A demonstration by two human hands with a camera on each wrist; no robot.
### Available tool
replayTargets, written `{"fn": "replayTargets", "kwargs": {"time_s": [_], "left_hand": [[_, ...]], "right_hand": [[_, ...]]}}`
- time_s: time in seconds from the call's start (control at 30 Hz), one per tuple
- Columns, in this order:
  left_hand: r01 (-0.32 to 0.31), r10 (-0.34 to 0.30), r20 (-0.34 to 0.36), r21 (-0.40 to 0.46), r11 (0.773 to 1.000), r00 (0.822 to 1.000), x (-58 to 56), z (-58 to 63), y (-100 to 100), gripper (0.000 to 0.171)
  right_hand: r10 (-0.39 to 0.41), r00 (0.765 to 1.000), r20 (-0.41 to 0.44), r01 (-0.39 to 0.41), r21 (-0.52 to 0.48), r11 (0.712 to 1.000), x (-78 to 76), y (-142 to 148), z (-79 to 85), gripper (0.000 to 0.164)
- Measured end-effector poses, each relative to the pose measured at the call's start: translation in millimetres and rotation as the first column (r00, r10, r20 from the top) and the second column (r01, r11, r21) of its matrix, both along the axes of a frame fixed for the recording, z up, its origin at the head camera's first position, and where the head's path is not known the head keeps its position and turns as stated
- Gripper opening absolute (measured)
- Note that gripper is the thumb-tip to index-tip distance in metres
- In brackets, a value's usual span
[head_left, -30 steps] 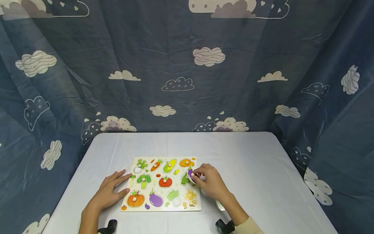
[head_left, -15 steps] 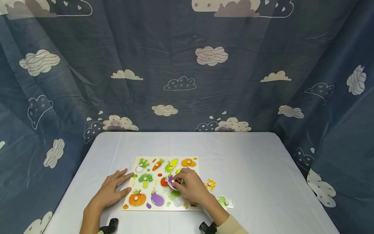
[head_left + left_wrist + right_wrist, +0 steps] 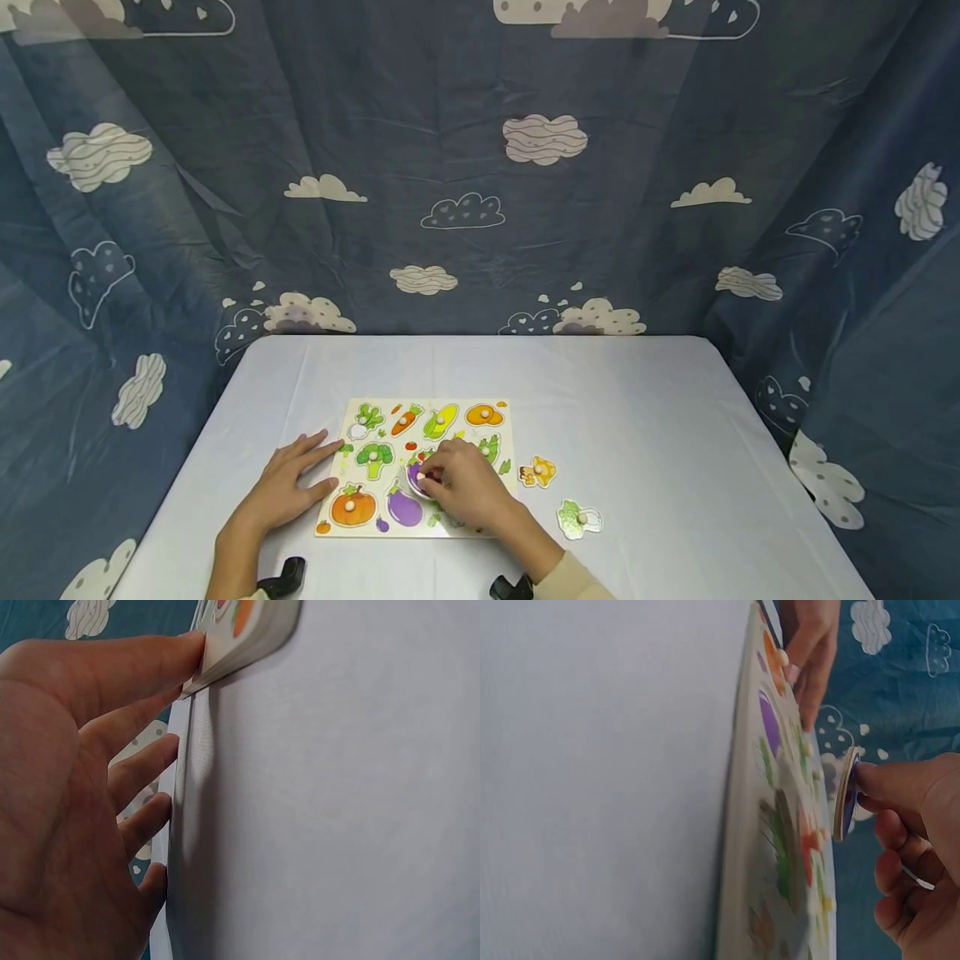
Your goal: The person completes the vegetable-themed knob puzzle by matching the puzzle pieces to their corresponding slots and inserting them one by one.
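My right hand (image 3: 472,487) pinches a purple eggplant puzzle piece (image 3: 415,477) by its small knob, over the middle of the vegetable puzzle board (image 3: 496,531). In the right wrist view the eggplant piece (image 3: 846,796) is held above the board's face, seen edge-on. A purple eggplant-shaped spot (image 3: 405,509) on the board lies just below the held piece. My left hand (image 3: 281,492) has its fingers spread, with thumb and index fingertip at the board's left edge. In the left wrist view the thumb (image 3: 142,667) touches a rounded board corner (image 3: 259,637).
Right of the board lie a yellow mushroom piece (image 3: 540,472) and a green-and-white leafy vegetable piece (image 3: 577,520). On the board sit knobbed pieces such as a pumpkin (image 3: 353,508), broccoli (image 3: 374,461) and corn (image 3: 439,422). A patterned curtain (image 3: 465,108) hangs behind the white table (image 3: 675,433).
My right hand has carried the eggplant piece left from the board's right side to its middle, uncovering the mushroom and leafy pieces. The left hand stays at the board's edge.
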State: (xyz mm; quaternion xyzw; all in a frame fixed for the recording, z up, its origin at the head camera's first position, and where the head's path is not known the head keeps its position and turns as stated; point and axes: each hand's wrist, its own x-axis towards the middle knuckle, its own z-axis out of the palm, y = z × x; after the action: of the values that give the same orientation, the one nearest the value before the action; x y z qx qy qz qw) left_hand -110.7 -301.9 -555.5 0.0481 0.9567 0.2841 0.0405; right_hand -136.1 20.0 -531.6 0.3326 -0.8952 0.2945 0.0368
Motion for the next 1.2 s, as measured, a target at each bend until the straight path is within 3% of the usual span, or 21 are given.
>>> {"fn": "replayTargets", "kwargs": {"time_s": [0.27, 1.2], "left_hand": [[-0.008, 0.008, 0.005, -0.011, 1.0, 1.0, -0.3, -1.0, 1.1, 0.061], [0.002, -0.002, -0.02, -0.006, 1.0, 1.0, -1.2, -3.0, -1.4, 0.061]], "right_hand": [[0.049, 0.998, -0.028, -0.049, 0.025, 0.999, 7.9, -16.2, -4.9, 0.007], [0.059, 0.998, -0.013, -0.058, 0.066, 0.996, 18.1, -36.1, -11.7, 0.005]]}}
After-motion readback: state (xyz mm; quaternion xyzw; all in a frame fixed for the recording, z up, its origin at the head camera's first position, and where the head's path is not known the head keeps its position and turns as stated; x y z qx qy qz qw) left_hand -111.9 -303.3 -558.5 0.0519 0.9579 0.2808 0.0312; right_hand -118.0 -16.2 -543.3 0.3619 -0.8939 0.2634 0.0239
